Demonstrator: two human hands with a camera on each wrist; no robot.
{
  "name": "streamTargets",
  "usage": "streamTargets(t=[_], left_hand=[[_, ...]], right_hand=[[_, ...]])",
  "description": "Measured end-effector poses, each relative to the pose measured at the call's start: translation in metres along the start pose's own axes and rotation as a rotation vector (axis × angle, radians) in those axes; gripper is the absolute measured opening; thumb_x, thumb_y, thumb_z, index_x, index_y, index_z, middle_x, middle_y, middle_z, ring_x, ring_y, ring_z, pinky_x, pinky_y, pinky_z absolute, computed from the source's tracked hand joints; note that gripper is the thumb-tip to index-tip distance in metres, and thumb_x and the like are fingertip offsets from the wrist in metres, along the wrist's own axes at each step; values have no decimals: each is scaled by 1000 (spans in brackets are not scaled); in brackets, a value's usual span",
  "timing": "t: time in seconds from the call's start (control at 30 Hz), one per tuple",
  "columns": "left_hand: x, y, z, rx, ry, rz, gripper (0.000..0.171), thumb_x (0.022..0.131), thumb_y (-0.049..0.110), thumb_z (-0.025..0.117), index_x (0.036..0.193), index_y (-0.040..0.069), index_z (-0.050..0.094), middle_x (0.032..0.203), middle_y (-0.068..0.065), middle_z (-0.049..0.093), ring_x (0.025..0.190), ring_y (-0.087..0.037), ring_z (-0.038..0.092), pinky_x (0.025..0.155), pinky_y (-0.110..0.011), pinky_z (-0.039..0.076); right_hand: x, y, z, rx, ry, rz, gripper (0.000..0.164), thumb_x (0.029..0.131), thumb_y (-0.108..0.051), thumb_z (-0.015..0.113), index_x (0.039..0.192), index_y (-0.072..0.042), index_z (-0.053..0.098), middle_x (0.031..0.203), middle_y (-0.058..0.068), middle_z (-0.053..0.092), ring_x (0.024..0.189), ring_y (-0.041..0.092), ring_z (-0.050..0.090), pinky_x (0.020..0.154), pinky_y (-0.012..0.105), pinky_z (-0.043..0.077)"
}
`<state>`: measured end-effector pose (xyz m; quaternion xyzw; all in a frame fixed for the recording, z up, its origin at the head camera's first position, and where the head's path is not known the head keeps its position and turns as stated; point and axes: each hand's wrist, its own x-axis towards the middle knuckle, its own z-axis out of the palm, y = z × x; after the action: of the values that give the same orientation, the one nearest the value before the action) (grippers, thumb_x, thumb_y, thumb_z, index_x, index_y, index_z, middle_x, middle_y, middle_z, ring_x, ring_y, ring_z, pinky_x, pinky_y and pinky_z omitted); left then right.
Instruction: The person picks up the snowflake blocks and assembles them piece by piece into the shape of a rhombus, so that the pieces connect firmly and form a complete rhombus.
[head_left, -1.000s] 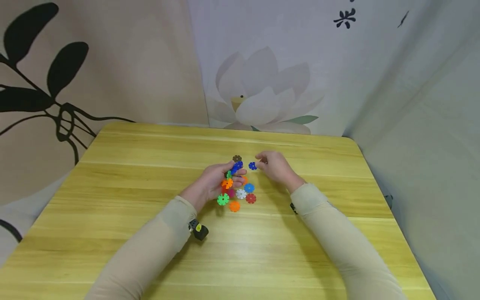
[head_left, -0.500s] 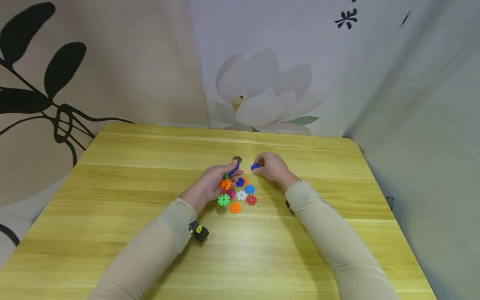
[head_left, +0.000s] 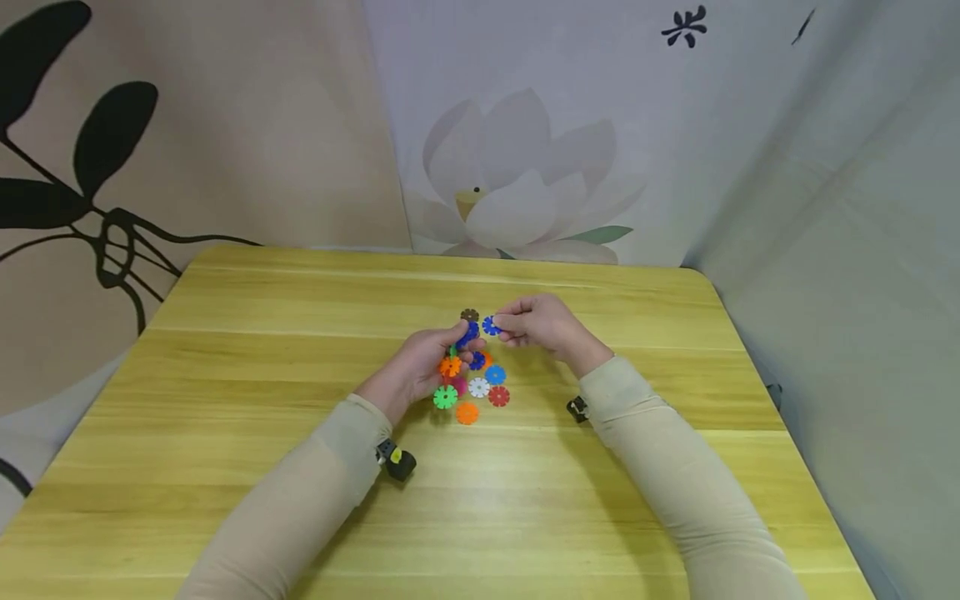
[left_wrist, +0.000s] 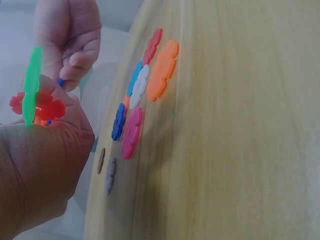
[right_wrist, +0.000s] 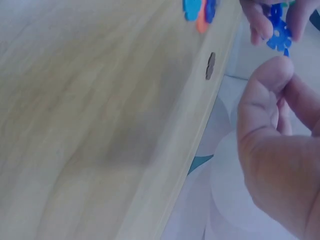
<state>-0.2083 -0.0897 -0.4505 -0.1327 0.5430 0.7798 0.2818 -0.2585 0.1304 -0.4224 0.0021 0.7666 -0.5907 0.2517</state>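
My left hand [head_left: 416, 367] grips a chain of interlocking plastic snowflake discs by its blue end [head_left: 469, 334]. Below the fingers, an orange disc [head_left: 450, 367] and a bright green disc [head_left: 446, 397] hang from it; the left wrist view also shows a red disc [left_wrist: 50, 107] crossing the green one. Much of the chain is hidden by the palm. Just to the right, my right hand [head_left: 551, 327] pinches a single blue disc [head_left: 491, 325] between thumb and finger, close beside the chain's blue end. In the right wrist view the thumb mostly hides that disc.
Loose discs lie flat on the wooden table [head_left: 300, 317] under the hands: brown [head_left: 469, 315], dark blue [head_left: 477, 361], light blue [head_left: 495, 374], white [head_left: 478, 387], red [head_left: 498, 396], orange [head_left: 467, 413] and pink [left_wrist: 131, 132]. A printed curtain [head_left: 300, 125] stands behind the table's far edge.
My right hand has turned the blue disc in its fingers and brought it left, nearer the chain. The left hand stays nearly in place, its chain tilted slightly.
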Motion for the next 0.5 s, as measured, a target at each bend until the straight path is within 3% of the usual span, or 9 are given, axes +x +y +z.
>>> streamTargets(t=[0.1, 0.3, 0.5], left_hand=[[0, 0, 1, 4, -15, -1, 42, 113, 36, 55, 138, 4, 63, 114, -5, 78, 72, -8, 62, 62, -17, 57], [-1, 0, 2, 21, -21, 5, 43, 113, 36, 56, 138, 2, 63, 109, -4, 78, 70, -8, 61, 61, -17, 57], [-1, 1, 2, 56, -16, 21, 43, 113, 36, 56, 139, 2, 63, 112, -3, 78, 74, -9, 59, 61, -17, 56]], right_hand=[[-1, -2, 3, 14, -11, 1, 26, 105, -15, 70, 123, 3, 71, 92, 6, 76, 80, 16, 73, 81, 31, 68], [-4, -5, 5, 19, 0, 12, 25, 105, -15, 71, 122, 3, 71, 92, 6, 75, 81, 16, 73, 92, 41, 67], [-4, -8, 6, 43, 31, 35, 24, 104, -13, 72, 122, 3, 71, 89, 5, 74, 77, 13, 72, 96, 43, 67]])
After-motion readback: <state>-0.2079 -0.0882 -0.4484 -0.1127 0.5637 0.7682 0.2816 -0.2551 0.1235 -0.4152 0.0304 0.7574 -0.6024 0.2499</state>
